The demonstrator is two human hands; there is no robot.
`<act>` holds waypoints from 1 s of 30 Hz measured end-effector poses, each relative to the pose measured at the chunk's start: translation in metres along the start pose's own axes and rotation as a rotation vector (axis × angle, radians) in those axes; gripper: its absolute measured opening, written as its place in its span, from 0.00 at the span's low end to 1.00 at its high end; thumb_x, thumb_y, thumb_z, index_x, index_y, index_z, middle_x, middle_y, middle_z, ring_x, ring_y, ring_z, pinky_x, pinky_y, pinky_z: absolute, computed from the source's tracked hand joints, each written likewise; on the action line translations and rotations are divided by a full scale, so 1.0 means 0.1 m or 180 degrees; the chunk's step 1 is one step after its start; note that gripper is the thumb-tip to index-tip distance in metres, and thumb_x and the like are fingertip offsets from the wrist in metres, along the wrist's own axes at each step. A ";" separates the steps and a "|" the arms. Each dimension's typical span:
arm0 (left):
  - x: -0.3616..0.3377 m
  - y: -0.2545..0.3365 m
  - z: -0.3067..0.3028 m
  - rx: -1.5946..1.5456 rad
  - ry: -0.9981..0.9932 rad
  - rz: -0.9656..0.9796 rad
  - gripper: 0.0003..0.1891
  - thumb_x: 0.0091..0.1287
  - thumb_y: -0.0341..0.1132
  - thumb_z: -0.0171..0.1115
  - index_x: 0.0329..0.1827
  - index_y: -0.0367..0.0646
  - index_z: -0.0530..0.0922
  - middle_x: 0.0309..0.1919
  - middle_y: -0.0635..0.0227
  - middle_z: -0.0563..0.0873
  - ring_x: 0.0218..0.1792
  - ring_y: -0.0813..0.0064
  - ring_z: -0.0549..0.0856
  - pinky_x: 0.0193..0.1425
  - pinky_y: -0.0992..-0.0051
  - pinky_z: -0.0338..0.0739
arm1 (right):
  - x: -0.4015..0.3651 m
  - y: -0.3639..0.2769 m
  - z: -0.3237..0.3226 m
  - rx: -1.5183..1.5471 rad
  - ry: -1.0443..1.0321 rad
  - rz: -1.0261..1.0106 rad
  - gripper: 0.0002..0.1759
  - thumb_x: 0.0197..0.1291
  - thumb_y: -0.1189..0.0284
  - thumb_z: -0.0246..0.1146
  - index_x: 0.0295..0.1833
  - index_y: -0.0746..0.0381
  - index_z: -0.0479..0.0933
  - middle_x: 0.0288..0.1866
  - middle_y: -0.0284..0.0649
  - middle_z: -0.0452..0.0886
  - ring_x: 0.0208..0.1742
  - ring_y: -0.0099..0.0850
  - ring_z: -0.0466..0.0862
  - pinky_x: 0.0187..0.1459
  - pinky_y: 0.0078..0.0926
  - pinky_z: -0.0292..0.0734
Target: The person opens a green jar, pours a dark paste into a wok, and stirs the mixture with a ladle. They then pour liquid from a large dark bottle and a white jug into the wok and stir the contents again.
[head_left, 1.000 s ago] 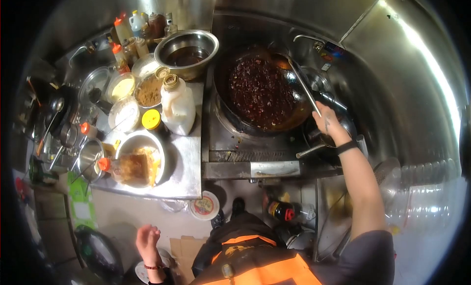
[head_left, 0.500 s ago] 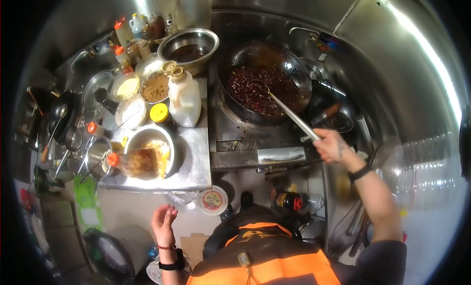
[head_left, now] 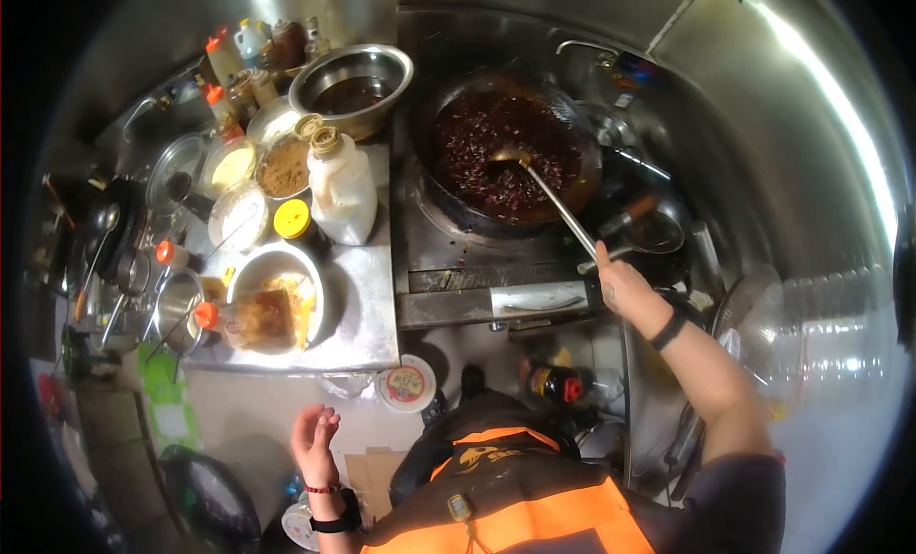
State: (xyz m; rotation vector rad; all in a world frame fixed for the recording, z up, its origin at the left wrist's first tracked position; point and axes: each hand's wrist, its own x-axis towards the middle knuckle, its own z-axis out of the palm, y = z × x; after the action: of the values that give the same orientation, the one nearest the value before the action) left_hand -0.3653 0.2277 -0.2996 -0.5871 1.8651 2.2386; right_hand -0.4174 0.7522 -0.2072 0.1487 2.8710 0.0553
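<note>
Ladle (head_left: pixel 563 212) is dipping into dark mix (head_left: pixel 477 144) in wok (head_left: pixel 590 163); we're gripping far end w/ R hand (head_left: pixel 625 289), prob. for heat clearance. L hand (head_left: pixel 315 444) is hovering empty, half-open. Basin (head_left: pixel 377 123)'s sitting nr. wok, prob. for reach.

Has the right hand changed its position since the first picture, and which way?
Yes. Judged against the stove's front edge, the right hand has come nearer to it.

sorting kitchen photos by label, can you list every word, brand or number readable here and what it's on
No text can be read for certain.
Round white lid on the floor: red marks, too blurred.
Apron: orange print, too blurred.
Dark bottle with red cap: label too small.
</note>
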 end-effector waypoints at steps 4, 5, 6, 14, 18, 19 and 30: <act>-0.22 0.03 -0.19 0.0056 0.0365 0.0058 0.11 0.67 0.30 0.60 0.50 0.37 0.75 0.41 0.62 0.83 0.40 0.74 0.83 0.48 0.74 0.79 | 0.61 0.06 0.20 0.0051 -0.0088 0.0070 0.34 0.54 0.81 0.51 0.66 0.83 0.52 0.30 0.64 0.79 0.32 0.54 0.83 0.37 0.43 0.80; -0.28 0.03 -0.21 0.0022 0.0485 0.0024 0.11 0.67 0.30 0.60 0.50 0.37 0.75 0.41 0.62 0.83 0.40 0.74 0.83 0.48 0.75 0.79 | 0.73 0.09 0.27 -0.0021 0.0054 0.0039 0.34 0.55 0.81 0.50 0.67 0.82 0.51 0.32 0.64 0.79 0.33 0.54 0.83 0.37 0.43 0.80; -0.34 0.04 -0.21 -0.0009 0.0601 -0.0017 0.11 0.67 0.30 0.60 0.49 0.37 0.75 0.41 0.62 0.83 0.40 0.74 0.83 0.48 0.75 0.79 | 0.84 0.14 0.34 -0.0093 0.0189 0.0014 0.34 0.55 0.81 0.50 0.67 0.82 0.51 0.33 0.64 0.79 0.34 0.53 0.83 0.37 0.42 0.80; -0.55 0.21 -0.04 0.0257 0.0622 -0.0096 0.09 0.66 0.29 0.59 0.47 0.37 0.75 0.38 0.64 0.82 0.37 0.75 0.82 0.45 0.77 0.78 | 1.13 1.03 0.23 -0.0515 0.0679 0.0437 0.31 0.61 0.79 0.47 0.71 0.63 0.54 0.35 0.59 0.79 0.38 0.52 0.83 0.40 0.43 0.80; -0.46 0.17 -0.11 0.0225 0.0499 -0.0056 0.10 0.66 0.29 0.60 0.47 0.36 0.75 0.39 0.63 0.82 0.38 0.75 0.82 0.48 0.74 0.79 | 0.47 0.46 -0.05 0.2344 -0.0061 0.1389 0.16 0.63 0.80 0.51 0.55 0.57 0.65 0.25 0.47 0.75 0.19 0.37 0.78 0.20 0.34 0.74; -0.42 0.12 -0.14 0.0154 0.0444 -0.0072 0.10 0.66 0.29 0.61 0.48 0.35 0.75 0.39 0.62 0.82 0.39 0.74 0.82 0.50 0.73 0.79 | 0.35 0.40 0.03 0.4037 -0.0410 0.1825 0.06 0.67 0.75 0.52 0.46 0.55 0.64 0.22 0.38 0.68 0.12 0.25 0.66 0.13 0.26 0.64; 0.08 0.14 0.10 0.0081 -0.0373 0.0037 0.10 0.66 0.28 0.60 0.49 0.36 0.75 0.40 0.64 0.82 0.40 0.74 0.82 0.50 0.74 0.77 | -0.70 -0.33 -1.00 0.4700 -0.0616 0.1513 0.17 0.63 0.77 0.56 0.57 0.64 0.68 0.24 0.34 0.68 0.16 0.17 0.65 0.15 0.15 0.59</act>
State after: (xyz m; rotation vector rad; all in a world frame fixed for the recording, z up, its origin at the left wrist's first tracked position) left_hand -0.3804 0.2335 -0.2885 -0.4323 1.8414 2.2019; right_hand -0.3802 0.7093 -0.0945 0.9763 1.9980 -1.7919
